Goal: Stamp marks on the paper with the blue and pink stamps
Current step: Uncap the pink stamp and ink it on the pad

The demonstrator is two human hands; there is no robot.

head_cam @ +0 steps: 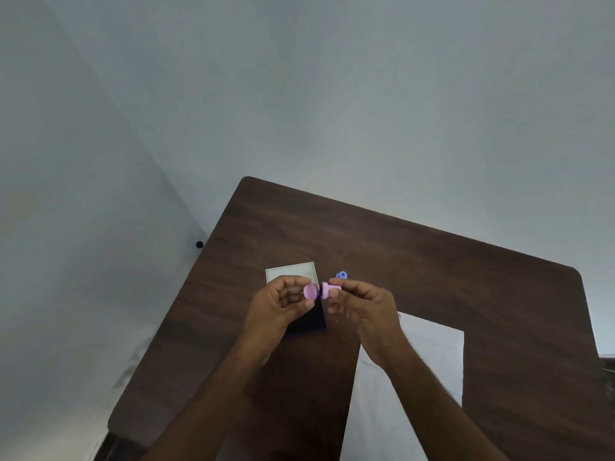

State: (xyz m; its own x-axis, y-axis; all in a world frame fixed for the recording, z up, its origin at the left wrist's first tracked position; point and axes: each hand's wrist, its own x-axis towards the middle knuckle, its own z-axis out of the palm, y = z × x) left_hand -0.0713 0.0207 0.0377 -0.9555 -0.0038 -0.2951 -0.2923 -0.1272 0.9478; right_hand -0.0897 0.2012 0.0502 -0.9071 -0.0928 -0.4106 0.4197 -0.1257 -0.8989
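Observation:
My right hand [361,307] pinches the pink stamp [329,289] by its handle, held sideways above the table. My left hand [283,304] holds the round pink cap [310,291] just left of the stamp's face, a small gap between them. The blue stamp [341,275] stands on the table just behind my right fingers. The white paper [429,354] lies at the near right, partly under my right forearm, with a faint mark near its far corner.
A white box lid [289,271] lies behind my left hand, and a dark box [309,322] lies under both hands. The brown wooden table [432,261] ends at the wall on the left and far sides.

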